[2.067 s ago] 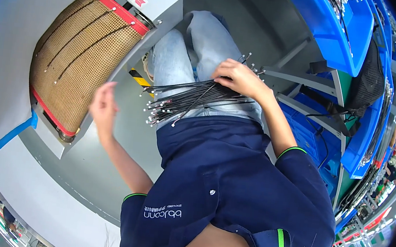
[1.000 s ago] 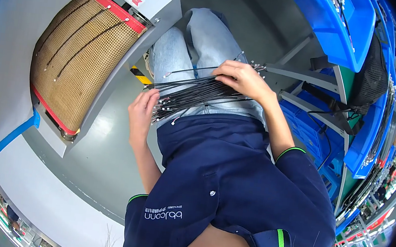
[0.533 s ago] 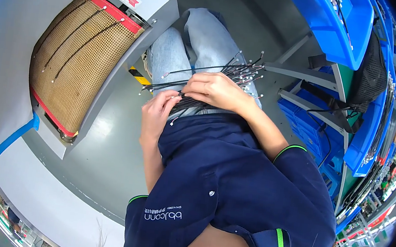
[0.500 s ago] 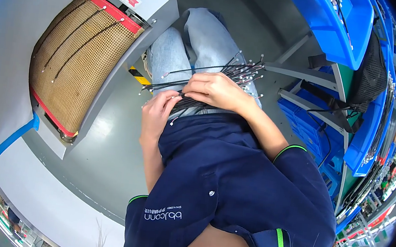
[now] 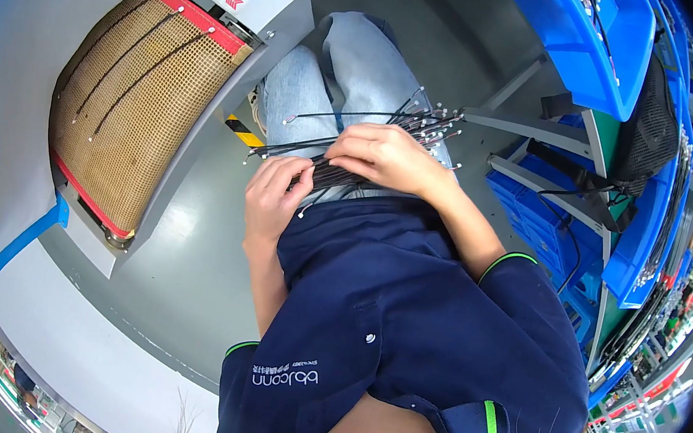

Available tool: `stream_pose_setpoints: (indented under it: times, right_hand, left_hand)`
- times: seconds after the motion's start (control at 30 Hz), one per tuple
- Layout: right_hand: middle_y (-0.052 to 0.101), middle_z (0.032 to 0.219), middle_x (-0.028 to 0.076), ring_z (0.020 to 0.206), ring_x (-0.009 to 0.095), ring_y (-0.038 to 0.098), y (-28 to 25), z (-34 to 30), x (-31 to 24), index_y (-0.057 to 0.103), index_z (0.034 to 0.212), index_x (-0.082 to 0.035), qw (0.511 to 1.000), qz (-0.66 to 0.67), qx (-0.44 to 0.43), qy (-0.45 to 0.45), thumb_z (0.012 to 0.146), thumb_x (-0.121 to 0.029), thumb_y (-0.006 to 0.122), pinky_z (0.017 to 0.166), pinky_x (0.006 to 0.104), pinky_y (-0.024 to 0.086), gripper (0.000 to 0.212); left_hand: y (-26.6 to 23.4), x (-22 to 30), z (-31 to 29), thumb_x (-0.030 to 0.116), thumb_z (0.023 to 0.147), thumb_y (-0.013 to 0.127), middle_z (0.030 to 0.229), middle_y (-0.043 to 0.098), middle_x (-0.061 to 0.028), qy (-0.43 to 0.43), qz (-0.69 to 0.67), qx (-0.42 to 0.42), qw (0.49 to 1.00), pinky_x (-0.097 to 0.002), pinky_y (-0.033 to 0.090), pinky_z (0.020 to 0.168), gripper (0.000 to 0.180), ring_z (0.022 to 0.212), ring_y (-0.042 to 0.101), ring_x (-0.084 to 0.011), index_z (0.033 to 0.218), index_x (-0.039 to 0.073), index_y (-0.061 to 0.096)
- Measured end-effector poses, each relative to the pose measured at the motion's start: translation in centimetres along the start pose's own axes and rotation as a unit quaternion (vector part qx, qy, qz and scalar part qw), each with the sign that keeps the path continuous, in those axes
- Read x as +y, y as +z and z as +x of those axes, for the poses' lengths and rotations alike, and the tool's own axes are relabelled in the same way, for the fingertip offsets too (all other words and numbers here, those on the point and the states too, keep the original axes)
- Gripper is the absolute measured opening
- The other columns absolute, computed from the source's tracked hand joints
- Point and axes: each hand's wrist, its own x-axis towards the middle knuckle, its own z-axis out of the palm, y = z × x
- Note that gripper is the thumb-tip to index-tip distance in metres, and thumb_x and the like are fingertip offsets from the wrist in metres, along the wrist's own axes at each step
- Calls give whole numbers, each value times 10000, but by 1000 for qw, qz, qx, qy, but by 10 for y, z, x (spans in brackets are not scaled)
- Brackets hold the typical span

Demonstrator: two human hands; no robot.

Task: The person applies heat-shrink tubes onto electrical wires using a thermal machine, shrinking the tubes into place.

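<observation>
The cables (image 5: 336,174) lie across the lap (image 5: 299,96), apparently being picked through: left hand (image 5: 273,197) and right hand (image 5: 389,158) curl over them, though whether either grip is clamped I cannot tell. The next move seems to call for a fine pinch where they overlap; open floor (image 5: 182,236) separates lap from belt (image 5: 146,112), while a bin (image 5: 581,68) overhangs upper right.

The person's bare left hand (image 5: 273,198) and bare right hand (image 5: 389,156) touch thin, black, white-tipped cables (image 5: 335,179) across pale-blue denim trousers (image 5: 367,69).
</observation>
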Motion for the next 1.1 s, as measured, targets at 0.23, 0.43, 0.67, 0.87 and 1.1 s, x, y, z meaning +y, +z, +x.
stream_pose_setpoints:
  times: [0.23,0.43,0.67,0.87,1.1]
  right_hand:
    - [618,827,81,773,258,618,-3,-1,1,644,887,-27,1000,8,-2,2,818,-94,641,710,339,502,97]
    - [615,843,79,772,264,618,-2,2,2,642,887,-29,1000,18,-4,-5,808,-107,646,696,344,506,112]
    - [618,768,48,747,212,609,-21,0,11,669,868,-50,996,-72,35,-47,742,-90,709,679,317,504,138]
    - [610,724,45,724,213,596,-50,-12,26,669,829,-75,994,-103,35,31,741,-114,716,643,326,490,107]
    - [617,763,72,730,238,591,-69,-27,40,654,861,-53,990,-96,27,96,807,-144,665,646,339,479,106]
  left_hand:
    - [4,0,0,-39,675,717,797,657,-63,17,-11,20,1000,-311,498,650,180,724,624,-221,819,35,639]
    - [2,-3,2,-40,668,719,797,657,-60,29,-5,17,999,-310,498,652,181,722,623,-220,809,32,634]
    - [-13,-10,4,-40,670,714,789,659,-68,-11,25,-7,1000,-317,499,663,166,728,628,-224,803,32,644]
    - [-38,-22,-5,-44,687,704,795,663,-78,-77,53,-1,996,-301,496,667,153,725,626,-215,815,23,654]
    - [-60,-41,-25,-27,723,699,774,645,-77,-161,90,19,983,-275,479,642,125,689,594,-174,828,16,648]
